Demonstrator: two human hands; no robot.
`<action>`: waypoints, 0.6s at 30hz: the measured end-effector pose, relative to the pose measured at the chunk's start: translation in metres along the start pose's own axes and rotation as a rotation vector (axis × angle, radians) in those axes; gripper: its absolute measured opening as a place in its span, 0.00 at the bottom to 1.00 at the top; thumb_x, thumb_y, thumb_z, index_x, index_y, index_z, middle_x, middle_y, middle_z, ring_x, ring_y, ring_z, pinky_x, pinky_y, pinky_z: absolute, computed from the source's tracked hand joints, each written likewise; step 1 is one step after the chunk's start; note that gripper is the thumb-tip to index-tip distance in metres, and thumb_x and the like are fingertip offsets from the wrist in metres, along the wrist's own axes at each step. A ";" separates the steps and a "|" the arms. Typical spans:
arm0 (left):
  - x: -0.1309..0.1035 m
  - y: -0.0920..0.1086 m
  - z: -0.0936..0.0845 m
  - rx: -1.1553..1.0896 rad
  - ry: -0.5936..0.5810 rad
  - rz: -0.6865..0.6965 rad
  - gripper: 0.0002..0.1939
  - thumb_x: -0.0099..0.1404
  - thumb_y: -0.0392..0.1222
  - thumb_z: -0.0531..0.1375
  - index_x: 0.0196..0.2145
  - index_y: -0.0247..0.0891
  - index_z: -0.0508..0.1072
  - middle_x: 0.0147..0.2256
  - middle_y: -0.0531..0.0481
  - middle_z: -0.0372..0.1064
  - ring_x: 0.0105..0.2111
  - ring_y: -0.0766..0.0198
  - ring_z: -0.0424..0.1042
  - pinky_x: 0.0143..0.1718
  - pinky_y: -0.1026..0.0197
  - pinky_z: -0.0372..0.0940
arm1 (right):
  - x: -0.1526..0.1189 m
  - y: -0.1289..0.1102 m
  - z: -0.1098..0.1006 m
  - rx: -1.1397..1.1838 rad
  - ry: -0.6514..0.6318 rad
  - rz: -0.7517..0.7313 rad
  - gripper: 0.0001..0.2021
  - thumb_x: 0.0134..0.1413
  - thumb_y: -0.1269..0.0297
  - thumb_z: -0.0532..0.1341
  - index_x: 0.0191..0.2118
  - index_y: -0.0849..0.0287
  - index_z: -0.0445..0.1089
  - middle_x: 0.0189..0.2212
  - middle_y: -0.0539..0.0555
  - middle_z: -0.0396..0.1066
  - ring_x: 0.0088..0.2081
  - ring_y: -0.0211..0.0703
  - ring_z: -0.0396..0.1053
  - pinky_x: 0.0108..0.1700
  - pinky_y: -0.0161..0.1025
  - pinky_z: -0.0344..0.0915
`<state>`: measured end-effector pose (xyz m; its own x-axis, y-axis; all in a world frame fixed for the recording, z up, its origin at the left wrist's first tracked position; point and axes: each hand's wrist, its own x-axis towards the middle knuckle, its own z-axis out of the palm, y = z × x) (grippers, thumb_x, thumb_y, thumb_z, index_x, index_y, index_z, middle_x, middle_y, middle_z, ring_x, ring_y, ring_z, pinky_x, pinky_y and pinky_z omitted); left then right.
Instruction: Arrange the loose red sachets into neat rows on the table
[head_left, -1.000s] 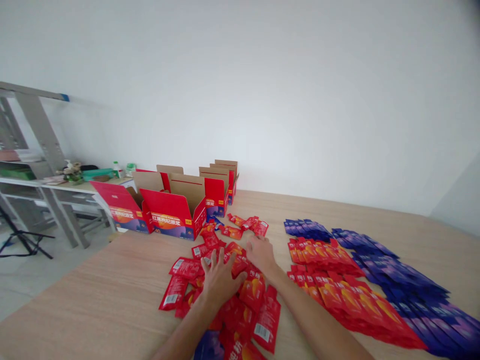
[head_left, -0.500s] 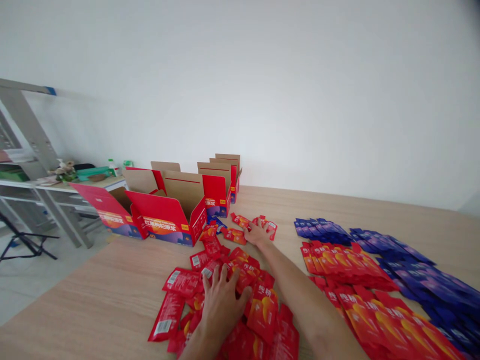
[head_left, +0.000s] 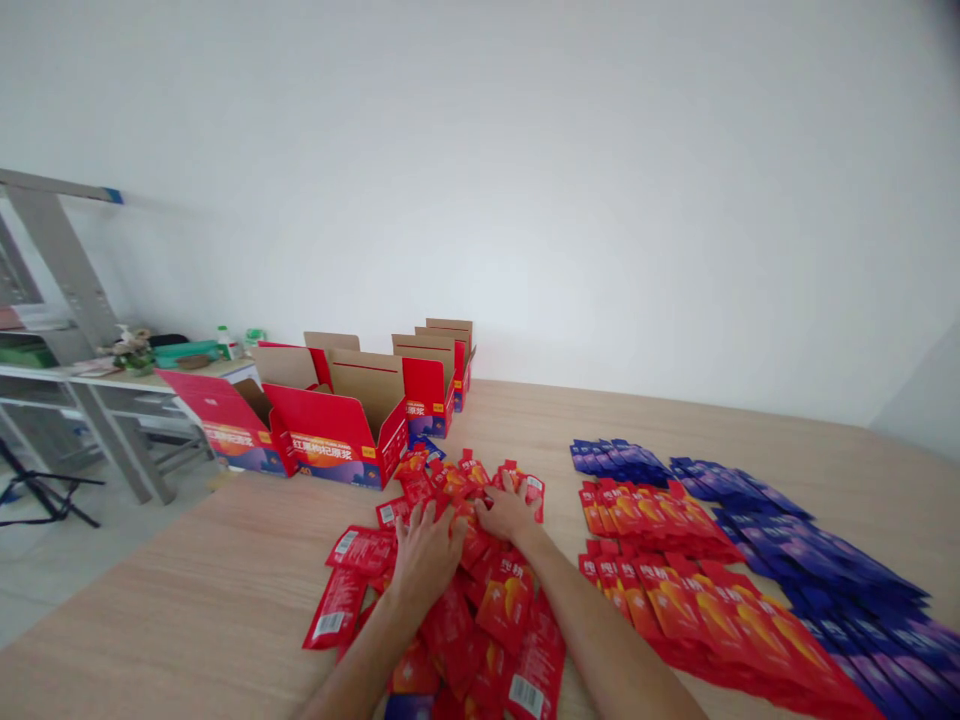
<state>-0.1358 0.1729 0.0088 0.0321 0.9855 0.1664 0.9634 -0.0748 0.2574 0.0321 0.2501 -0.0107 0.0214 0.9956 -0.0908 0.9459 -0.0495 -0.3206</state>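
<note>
A loose heap of red sachets (head_left: 506,600) lies in front of me, some with barcodes facing up. My left hand (head_left: 426,550) rests on the upper part of the heap, fingers apart and pointing forward. Close by on the right, my right hand (head_left: 510,512) spreads its fingers over sachets at the heap's far edge, touching them. I see nothing gripped in either hand. A blue sachet (head_left: 411,707) shows at the near end of the heap, and another blue packet (head_left: 427,447) lies at its far end beside a box.
Open red cartons (head_left: 337,435) stand at the back left, more of them (head_left: 427,390) behind. To the right, overlapping rows of red sachets (head_left: 660,515) and blue sachets (head_left: 817,560) lie on the wooden table (head_left: 187,600). A side desk (head_left: 112,377) stands beyond the left edge.
My right hand has drawn nearer, bringing the separate red sachets against the heap. My left hand has shifted slightly forward and left. The camera view has moved a little.
</note>
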 end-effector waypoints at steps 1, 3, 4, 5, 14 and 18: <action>0.013 -0.004 -0.002 0.019 0.008 -0.007 0.27 0.71 0.56 0.44 0.59 0.47 0.69 0.63 0.40 0.61 0.64 0.44 0.55 0.63 0.35 0.46 | -0.009 0.002 0.001 0.008 -0.009 -0.009 0.27 0.59 0.40 0.51 0.59 0.42 0.67 0.72 0.51 0.38 0.69 0.76 0.33 0.59 0.79 0.34; 0.044 -0.012 -0.003 0.058 0.033 -0.010 0.29 0.69 0.57 0.47 0.61 0.44 0.67 0.65 0.39 0.57 0.65 0.42 0.52 0.64 0.35 0.43 | -0.023 0.004 0.001 0.023 0.004 -0.027 0.26 0.60 0.41 0.51 0.59 0.41 0.68 0.72 0.49 0.39 0.70 0.75 0.32 0.60 0.78 0.34; 0.061 -0.017 -0.003 0.068 0.023 -0.023 0.31 0.67 0.58 0.49 0.62 0.44 0.65 0.66 0.39 0.54 0.66 0.40 0.50 0.64 0.34 0.42 | -0.028 0.005 0.001 0.032 0.018 -0.035 0.25 0.60 0.42 0.51 0.58 0.41 0.68 0.72 0.49 0.39 0.70 0.74 0.32 0.60 0.78 0.35; 0.079 -0.022 -0.002 0.072 0.007 -0.030 0.32 0.65 0.59 0.51 0.64 0.45 0.64 0.68 0.40 0.52 0.67 0.39 0.48 0.64 0.33 0.41 | -0.032 0.006 0.001 0.041 0.020 -0.047 0.25 0.60 0.42 0.52 0.58 0.41 0.68 0.72 0.49 0.39 0.70 0.75 0.32 0.60 0.78 0.35; 0.166 -0.054 0.038 0.074 -0.250 -0.055 0.41 0.64 0.68 0.45 0.68 0.45 0.56 0.71 0.42 0.41 0.70 0.37 0.36 0.65 0.30 0.35 | -0.035 0.011 0.006 0.043 0.074 -0.074 0.23 0.59 0.42 0.53 0.55 0.41 0.71 0.72 0.49 0.41 0.69 0.76 0.36 0.60 0.78 0.36; 0.160 -0.054 0.039 0.078 -0.296 -0.034 0.38 0.64 0.67 0.45 0.65 0.46 0.61 0.70 0.43 0.46 0.69 0.36 0.40 0.63 0.27 0.39 | -0.038 0.007 0.003 0.038 0.057 -0.069 0.23 0.58 0.44 0.54 0.56 0.42 0.71 0.72 0.49 0.40 0.69 0.76 0.35 0.60 0.78 0.36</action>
<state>-0.1721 0.3410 -0.0159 0.0645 0.9896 -0.1285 0.9824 -0.0404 0.1821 0.0372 0.2117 -0.0124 -0.0244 0.9996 -0.0134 0.9327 0.0179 -0.3603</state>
